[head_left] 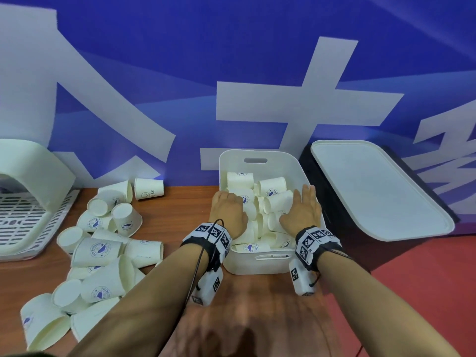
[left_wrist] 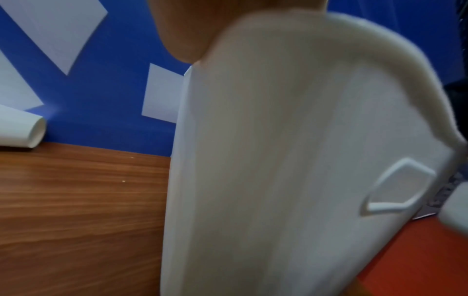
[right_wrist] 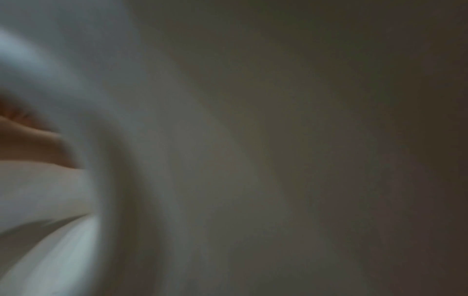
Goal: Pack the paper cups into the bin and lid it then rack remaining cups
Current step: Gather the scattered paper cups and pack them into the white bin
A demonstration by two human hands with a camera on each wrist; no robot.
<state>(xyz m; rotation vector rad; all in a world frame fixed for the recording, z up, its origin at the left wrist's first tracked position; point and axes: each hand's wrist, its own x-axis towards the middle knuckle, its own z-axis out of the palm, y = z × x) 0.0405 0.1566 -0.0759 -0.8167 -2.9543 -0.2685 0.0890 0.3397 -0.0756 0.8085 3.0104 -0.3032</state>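
Note:
A white bin (head_left: 260, 154) stands at the middle of the wooden table, piled with white paper cups (head_left: 273, 188). Both my hands are inside it, on top of the cups. My right hand (head_left: 305, 202) lies flat on them with straight fingers, near the bin's right wall. My left hand (head_left: 228, 206) rests on the cups by the left wall; its fingers bend down out of sight. The left wrist view shows the bin's outer wall (left_wrist: 278, 160) close up. The right wrist view is a dim blur. The white lid (head_left: 373, 189) lies right of the bin.
Several loose cups (head_left: 103, 253) lie heaped on the table left of the bin, one by the blue wall (left_wrist: 20, 130). A white slotted rack (head_left: 25, 217) sits at the far left. The lid rests on a black box (head_left: 313, 181). A red mat (head_left: 412, 279) covers the right side.

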